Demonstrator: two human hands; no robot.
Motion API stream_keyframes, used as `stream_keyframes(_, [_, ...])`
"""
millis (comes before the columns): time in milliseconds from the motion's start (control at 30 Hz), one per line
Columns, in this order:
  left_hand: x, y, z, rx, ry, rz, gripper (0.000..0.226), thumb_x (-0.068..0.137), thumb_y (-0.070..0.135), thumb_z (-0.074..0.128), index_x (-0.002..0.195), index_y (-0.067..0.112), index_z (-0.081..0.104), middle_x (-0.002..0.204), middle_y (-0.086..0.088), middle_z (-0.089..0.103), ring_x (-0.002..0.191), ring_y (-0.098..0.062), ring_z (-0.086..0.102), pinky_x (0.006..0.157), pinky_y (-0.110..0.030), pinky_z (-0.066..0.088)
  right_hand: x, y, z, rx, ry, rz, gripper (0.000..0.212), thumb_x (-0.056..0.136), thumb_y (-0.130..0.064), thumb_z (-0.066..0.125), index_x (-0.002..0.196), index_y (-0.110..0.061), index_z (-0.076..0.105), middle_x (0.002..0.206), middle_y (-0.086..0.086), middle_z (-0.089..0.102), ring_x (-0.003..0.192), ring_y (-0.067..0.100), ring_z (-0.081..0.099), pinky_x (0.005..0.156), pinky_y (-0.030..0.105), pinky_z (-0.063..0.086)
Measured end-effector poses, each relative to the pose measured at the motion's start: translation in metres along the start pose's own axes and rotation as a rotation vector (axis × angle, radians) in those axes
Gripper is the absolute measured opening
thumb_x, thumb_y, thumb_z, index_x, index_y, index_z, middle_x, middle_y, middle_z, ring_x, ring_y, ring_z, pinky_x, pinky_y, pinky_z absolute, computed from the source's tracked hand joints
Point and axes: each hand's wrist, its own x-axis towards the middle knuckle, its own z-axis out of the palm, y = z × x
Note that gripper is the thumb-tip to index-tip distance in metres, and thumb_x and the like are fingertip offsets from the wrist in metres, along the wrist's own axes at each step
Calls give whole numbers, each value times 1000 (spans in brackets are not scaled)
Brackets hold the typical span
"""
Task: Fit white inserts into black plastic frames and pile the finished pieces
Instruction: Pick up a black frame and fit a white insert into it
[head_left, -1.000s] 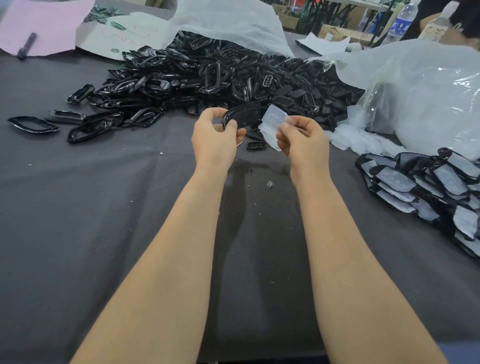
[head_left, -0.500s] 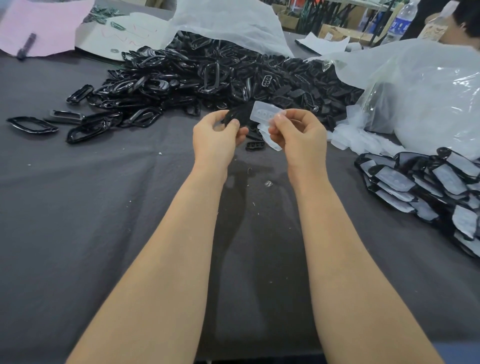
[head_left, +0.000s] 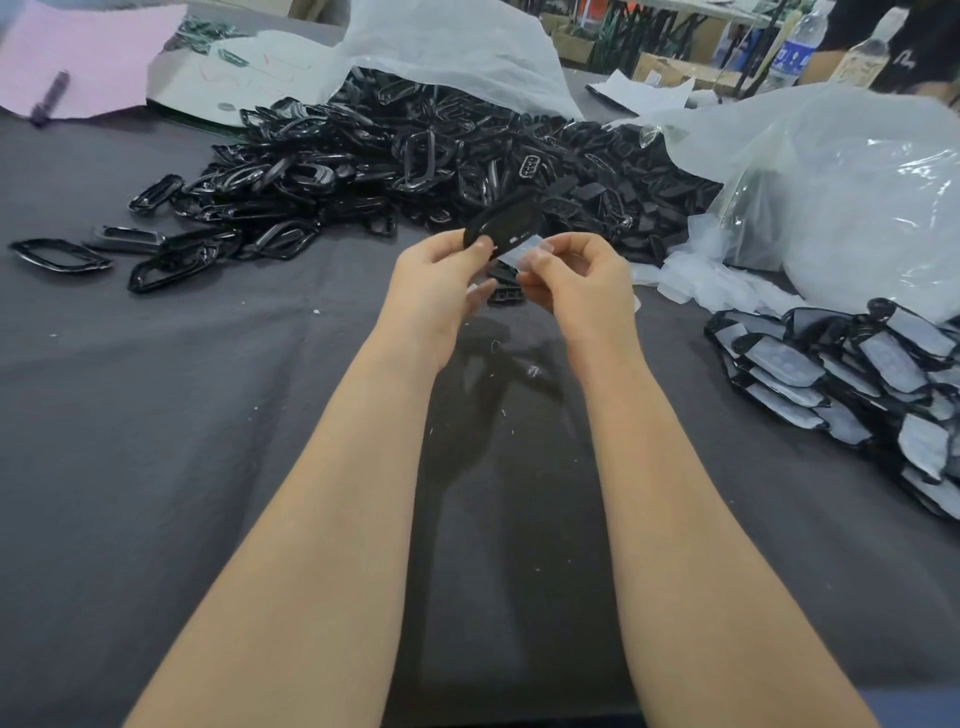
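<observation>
My left hand (head_left: 441, 280) grips a black plastic frame (head_left: 506, 223) by its near end, held above the table at centre. My right hand (head_left: 571, 278) pinches a translucent white insert (head_left: 522, 253) and holds it against the frame's lower edge. A big heap of loose black frames (head_left: 415, 156) lies behind my hands. Finished pieces with white inserts are piled (head_left: 852, 374) at the right. Loose white inserts (head_left: 711, 283) lie just left of the plastic bag.
The table wears a dark grey cloth (head_left: 182, 441). A small black part (head_left: 506, 296) lies under my hands. Clear plastic bags (head_left: 857, 197) bulge at the right, white sheeting (head_left: 452, 47) covers the heap's back. Pink paper (head_left: 78, 57) lies far left. Stray frames (head_left: 60, 254) sit left.
My right hand has brought the white insert left and down until it meets the frame. My left hand has tilted the frame up slightly.
</observation>
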Motion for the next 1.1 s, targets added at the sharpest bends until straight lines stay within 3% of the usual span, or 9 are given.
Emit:
stream_keyframes(200, [0,-2,1,134,-41,39,14,96,4,54,103,9,66,94,-2,68,90,-11,63,90,-25,54,2,1,-1,-121,-8,4,11,92,-15,60,85,-25,60,73,-4,61,61,3,54,60,18,46])
stream_keyframes(433, [0,-2,2,196,-31,73,21,97,0,51,113,-5,63,102,-13,67,95,-17,61,95,-30,52,7,5,-6,-137,-104,140,19,95,-12,57,78,-19,61,71,-3,59,66,7,52,60,19,43])
stream_keyframes(533, [-1,-2,0,154,-55,53,18,97,-1,51,107,-5,65,94,-8,66,87,-13,60,88,-24,52,8,4,-8,-106,-140,159,21,96,-12,55,76,-18,60,69,-4,58,64,6,51,60,19,42])
stream_keyframes(733, [1,2,-3,-38,-118,1,21,95,-4,50,81,2,65,69,2,70,64,-2,64,69,-12,53,6,-1,-7,199,-218,292,23,98,-13,51,79,-13,63,65,-5,60,61,5,51,54,16,45])
stream_keyframes(800, [0,2,-3,-65,-114,-9,23,95,-5,51,78,3,64,65,3,70,64,-3,64,69,-13,54,6,0,-6,138,-223,263,22,98,-14,51,79,-14,62,68,-3,57,62,5,50,56,17,44])
stream_keyframes(933, [0,0,-5,-70,-87,-16,23,94,-5,52,77,3,65,69,0,69,68,-6,65,68,-15,54,7,5,-7,-222,-178,73,28,97,-17,54,69,-19,57,62,-6,47,60,6,42,57,19,39])
stream_keyframes(1100, [1,0,-6,-102,-85,-27,23,94,-6,52,77,3,64,66,2,70,66,-5,65,66,-13,54,7,5,-6,-125,-174,105,29,97,-17,54,68,-16,58,57,-7,44,58,7,39,56,22,36])
